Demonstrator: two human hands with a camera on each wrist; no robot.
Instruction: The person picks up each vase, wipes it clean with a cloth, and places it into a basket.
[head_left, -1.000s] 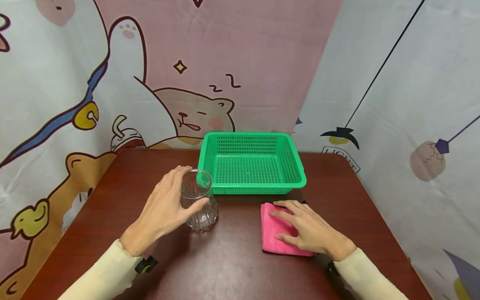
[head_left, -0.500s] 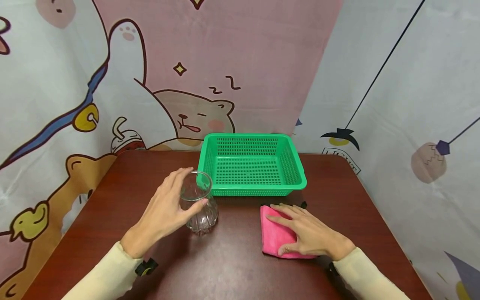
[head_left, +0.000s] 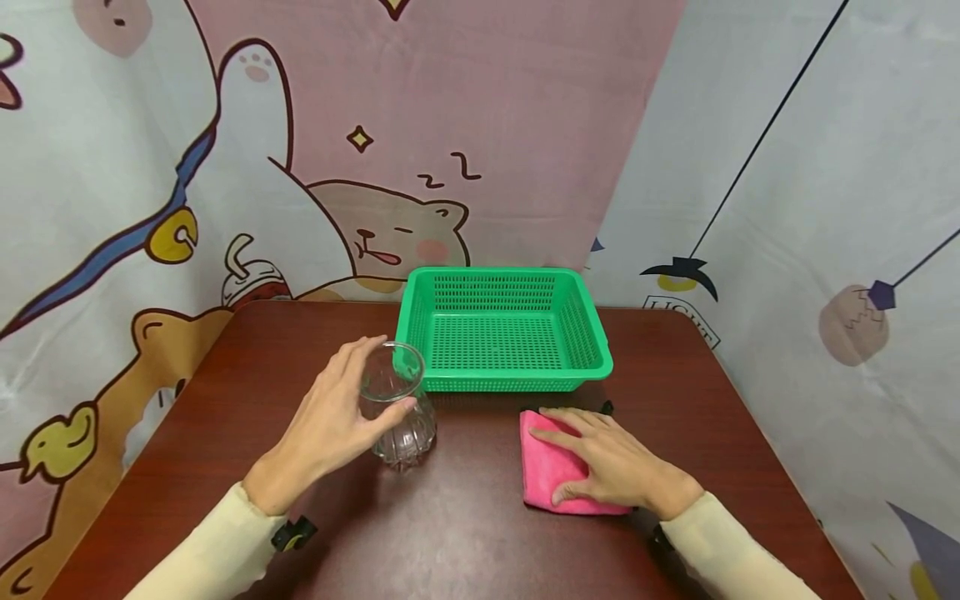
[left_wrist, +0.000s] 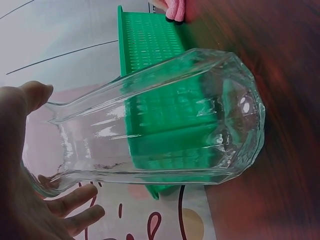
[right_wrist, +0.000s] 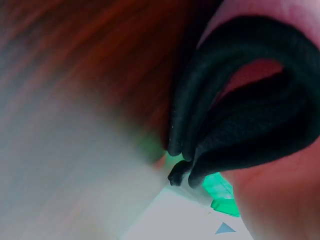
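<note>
A clear glass vase (head_left: 406, 429) with a ribbed lower body stands upright on the table at centre left. My left hand (head_left: 330, 425) holds it near the rim, thumb on one side and fingers on the other; the left wrist view shows the glass vase (left_wrist: 150, 130) from the side. At the right lies a folded pink cloth (head_left: 542, 475) with dark edging. My right hand (head_left: 618, 467) rests on top of it, fingers spread and thumb apart. In the right wrist view the dark-edged fold of the cloth (right_wrist: 250, 125) fills much of the picture.
A green perforated plastic basket (head_left: 495, 379) sits at the back of the dark red-brown table (head_left: 465, 533), just behind the vase and cloth. A printed cartoon curtain (head_left: 525, 125) hangs around the table's back and sides.
My right hand has come down from just above the pink cloth and its fingers now rest on it. My left hand and the vase have stayed in place.
</note>
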